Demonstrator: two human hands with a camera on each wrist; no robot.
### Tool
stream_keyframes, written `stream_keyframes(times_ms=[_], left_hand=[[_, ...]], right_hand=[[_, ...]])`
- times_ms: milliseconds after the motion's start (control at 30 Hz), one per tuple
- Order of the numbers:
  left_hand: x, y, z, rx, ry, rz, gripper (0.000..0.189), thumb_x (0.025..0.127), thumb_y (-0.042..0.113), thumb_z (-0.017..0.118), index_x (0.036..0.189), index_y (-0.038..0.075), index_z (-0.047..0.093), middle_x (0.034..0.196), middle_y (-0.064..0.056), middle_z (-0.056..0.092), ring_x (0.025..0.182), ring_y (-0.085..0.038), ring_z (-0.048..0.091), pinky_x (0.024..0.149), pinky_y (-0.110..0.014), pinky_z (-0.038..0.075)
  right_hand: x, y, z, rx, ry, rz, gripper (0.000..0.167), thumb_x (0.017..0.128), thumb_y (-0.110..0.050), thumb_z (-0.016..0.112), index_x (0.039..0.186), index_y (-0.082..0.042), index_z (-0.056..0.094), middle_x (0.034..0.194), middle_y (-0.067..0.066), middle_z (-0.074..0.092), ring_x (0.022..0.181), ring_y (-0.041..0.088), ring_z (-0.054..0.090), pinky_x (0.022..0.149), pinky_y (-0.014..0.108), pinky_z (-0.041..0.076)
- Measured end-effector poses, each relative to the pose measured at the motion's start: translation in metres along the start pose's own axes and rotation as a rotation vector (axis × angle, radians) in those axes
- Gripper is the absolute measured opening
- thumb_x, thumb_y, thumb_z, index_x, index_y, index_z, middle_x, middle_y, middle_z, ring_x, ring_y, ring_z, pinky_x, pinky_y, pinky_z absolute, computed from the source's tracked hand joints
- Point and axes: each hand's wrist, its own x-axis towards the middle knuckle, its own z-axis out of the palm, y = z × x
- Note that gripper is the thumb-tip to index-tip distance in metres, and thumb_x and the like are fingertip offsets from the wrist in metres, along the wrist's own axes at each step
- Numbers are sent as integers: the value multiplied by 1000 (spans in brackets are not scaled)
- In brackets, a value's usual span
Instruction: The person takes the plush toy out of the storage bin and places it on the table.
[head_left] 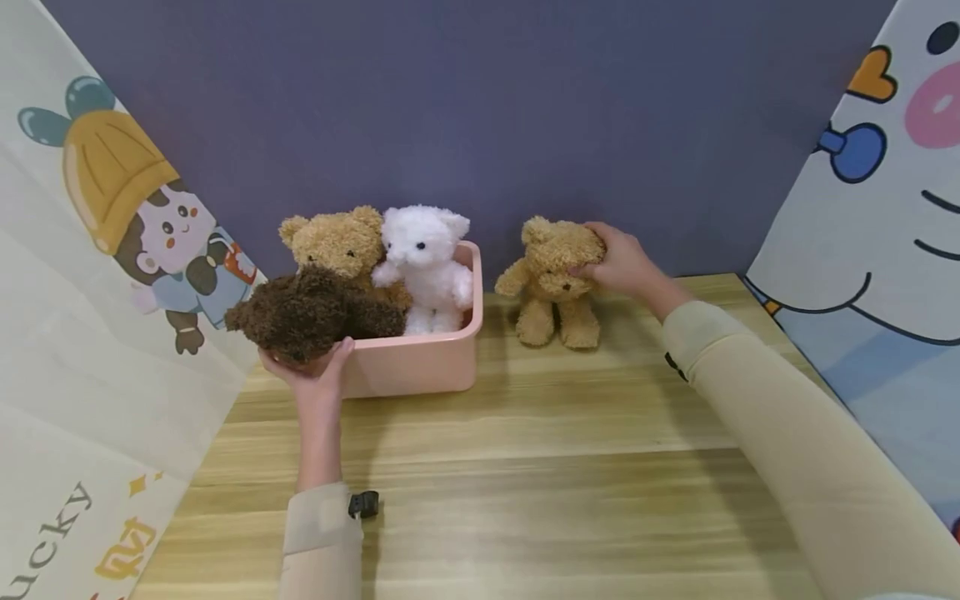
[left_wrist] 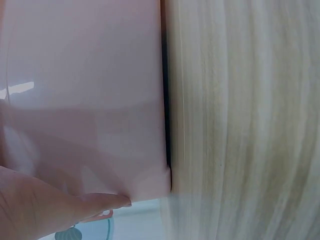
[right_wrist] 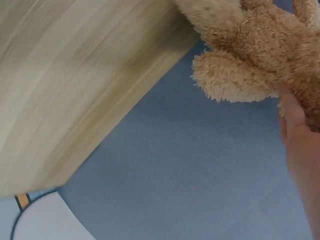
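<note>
Your right hand (head_left: 622,262) is at the far edge of the surface (head_left: 525,467), with its grip clamped on the head of the tan bear (head_left: 555,279); the right wrist view confirms fingers (right_wrist: 292,115) pressed into the plush. The bear stands upright on its legs, just beside the right wall of the pink box (head_left: 420,362) but apart from it. Your left hand (head_left: 311,371) is cupped against the near left corner of the box, thumb up on the front wall, under the dark brown bear (head_left: 311,312) that overhangs the rim there; the left wrist view shows fingertips (left_wrist: 112,201) lying fairly straight against the pink wall, so this grip steadies the box and does not close round it. Inside the box, a second tan bear (head_left: 337,242) and a white bear (head_left: 423,267) sit upright against the back. The step in hand appears to be the pick-up of the standing bear for loading into the box. The next move would call for a lift high enough to clear the rim, then a short travel to the left. Free room in the box looks scarce: the likeliest gap is in front of the white bear, at the near right corner. Hold the box firm so it does not slide, and watch the dark brown bear, which could tip out.
</note>
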Motion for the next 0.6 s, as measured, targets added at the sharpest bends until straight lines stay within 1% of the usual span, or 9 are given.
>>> stream_keyframes(times_ms=[100, 167, 233, 333, 400, 467, 500, 533, 600], left_hand=[[0, 0, 0, 9, 4, 1, 140, 86, 22, 92, 165, 42, -22, 180, -5, -5, 111, -12, 71, 113, -25, 55], [0, 0, 0, 14, 2, -3, 140, 86, 23, 92, 165, 42, -22, 180, -6, -5, 111, -12, 71, 114, -27, 54], [1, 0, 0, 16, 1, -6, 140, 86, 23, 91, 165, 42, -23, 180, -7, -5, 111, -12, 71, 114, -28, 55], [1, -1, -1, 9, 9, -10, 139, 87, 21, 90, 165, 42, -22, 180, -7, -6, 111, -13, 71, 112, -27, 56], [1, -2, -1, 5, 18, -11, 138, 87, 20, 90, 166, 41, -22, 180, -8, -6, 111, -13, 71, 111, -27, 57], [0, -2, -2, 9, 24, -14, 138, 87, 20, 91, 166, 42, -21, 180, -8, -5, 110, -13, 71, 110, -26, 57], [0, -2, -2, 11, 22, -14, 138, 87, 20, 91, 166, 41, -21, 180, -9, -4, 110, -13, 71, 110, -26, 57], [1, -2, -1, 5, 20, -15, 139, 87, 20, 91, 166, 41, -21, 180, -9, -3, 110, -13, 71, 110, -26, 58], [1, -2, -1, 4, 16, -11, 138, 88, 19, 90, 166, 41, -22, 180, -10, -3, 111, -13, 71, 109, -26, 58]], right_hand=[[2, 0, 1, -124, -51, -69, 82, 104, -16, 68, 171, -10, 21, 172, 24, 28, 157, 49, 29, 126, 70, 34], [3, -4, 0, -192, -79, -100, 77, 104, -4, 58, 171, -10, 21, 172, 25, 27, 158, 49, 28, 126, 70, 33], [5, -9, -2, -253, -110, -125, 79, 100, 5, 49, 172, -12, 19, 174, 24, 23, 159, 49, 24, 127, 70, 32], [10, -15, -2, -295, -142, -154, 83, 97, 10, 45, 172, -13, 19, 173, 24, 23, 159, 49, 25, 126, 68, 35], [13, -17, 0, -288, -155, -138, 84, 98, 9, 46, 173, -14, 16, 174, 25, 20, 160, 49, 24, 126, 67, 36], [16, -17, 2, -256, -159, -95, 83, 102, 4, 49, 173, -15, 11, 174, 25, 16, 160, 49, 22, 126, 68, 36], [17, -17, 3, -239, -160, -63, 83, 105, -1, 51, 174, -17, 8, 175, 25, 12, 160, 50, 21, 125, 69, 36], [18, -16, 4, -227, -159, -31, 83, 107, -6, 52, 174, -20, 4, 176, 26, 6, 161, 51, 17, 126, 71, 33], [20, -14, 6, -215, -156, 23, 83, 112, -18, 52, 173, -24, -3, 176, 27, -4, 161, 53, 15, 125, 72, 33]])
